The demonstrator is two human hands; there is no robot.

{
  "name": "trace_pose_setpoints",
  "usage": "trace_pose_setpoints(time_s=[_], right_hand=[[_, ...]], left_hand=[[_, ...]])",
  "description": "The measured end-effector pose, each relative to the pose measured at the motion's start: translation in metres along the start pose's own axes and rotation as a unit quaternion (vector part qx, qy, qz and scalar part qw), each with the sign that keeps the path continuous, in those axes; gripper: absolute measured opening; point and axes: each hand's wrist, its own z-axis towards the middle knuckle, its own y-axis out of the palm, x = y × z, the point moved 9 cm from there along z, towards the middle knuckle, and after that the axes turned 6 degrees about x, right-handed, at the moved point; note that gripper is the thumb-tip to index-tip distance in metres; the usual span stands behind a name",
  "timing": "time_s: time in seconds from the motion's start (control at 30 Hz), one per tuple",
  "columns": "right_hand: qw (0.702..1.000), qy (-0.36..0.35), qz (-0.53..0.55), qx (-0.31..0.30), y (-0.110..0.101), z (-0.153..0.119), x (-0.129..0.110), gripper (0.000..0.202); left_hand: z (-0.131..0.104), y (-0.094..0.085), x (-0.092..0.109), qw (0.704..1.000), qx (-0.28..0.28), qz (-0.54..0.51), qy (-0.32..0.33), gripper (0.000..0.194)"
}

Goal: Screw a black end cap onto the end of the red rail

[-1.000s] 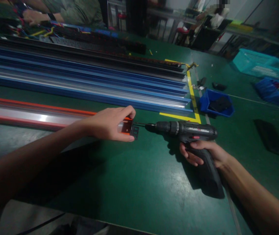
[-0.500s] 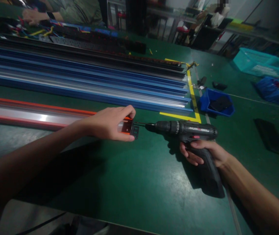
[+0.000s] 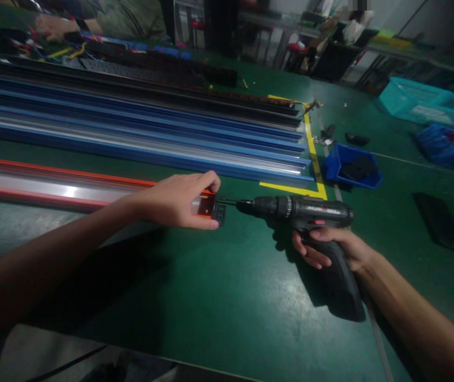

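I have the right hand [image 3: 348,246] wrapped around the handle of a black cordless drill [image 3: 312,209], the index finger and thumb high on the grip, just above the green tabletop [image 3: 227,289]. The drill points left, and its long thin bit [image 3: 230,201] reaches the black end cap [image 3: 220,216] on an orange-red-edged channel [image 3: 68,191]; from here I cannot tell whether the tip is in a hole or only against it. The left hand [image 3: 173,201] I see straddling that channel at its right end, thumb and fingers holding it from both sides right beside the cap. The channel lies lengthwise on the table, running out of view on the left. To the right I have a flat black piece [image 3: 439,223]. Beyond the channel lies a row of blue channels [image 3: 151,146], their ends near yellow tape [image 3: 313,151], with a small blue bin [image 3: 332,165] just beside it. Farther off I make out black channels [image 3: 171,87], a teal basket [image 3: 420,101] and a co-worker's hand [image 3: 54,27] near loose wires.
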Motion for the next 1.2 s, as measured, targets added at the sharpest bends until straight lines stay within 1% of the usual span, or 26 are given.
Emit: trace_pose_setpoints(time_s=[0.17, 0.53, 0.87, 1.2], right_hand=[[1.000, 0.002, -0.010, 0.019, -0.0029, 0.0000, -0.0005, 0.027], [1.000, 0.008, 0.005, 0.003, -0.0046, -0.0003, 0.0014, 0.024], [1.000, 0.015, 0.009, 0.014, -0.0043, -0.0014, 0.0006, 0.023], [1.000, 0.019, 0.018, 0.010, -0.0061, -0.0013, 0.0022, 0.023]], left_hand=[[0.0003, -0.0001, -0.0006, 1.000, -0.002, -0.001, -0.004, 0.065], [0.0003, 0.0007, -0.0009, 1.000, -0.001, 0.001, 0.003, 0.065], [0.0004, -0.0006, 0.0025, 1.000, -0.004, -0.003, 0.001, 0.064], [0.0008, 0.0015, -0.0012, 1.000, 0.005, 0.003, 0.008, 0.063]])
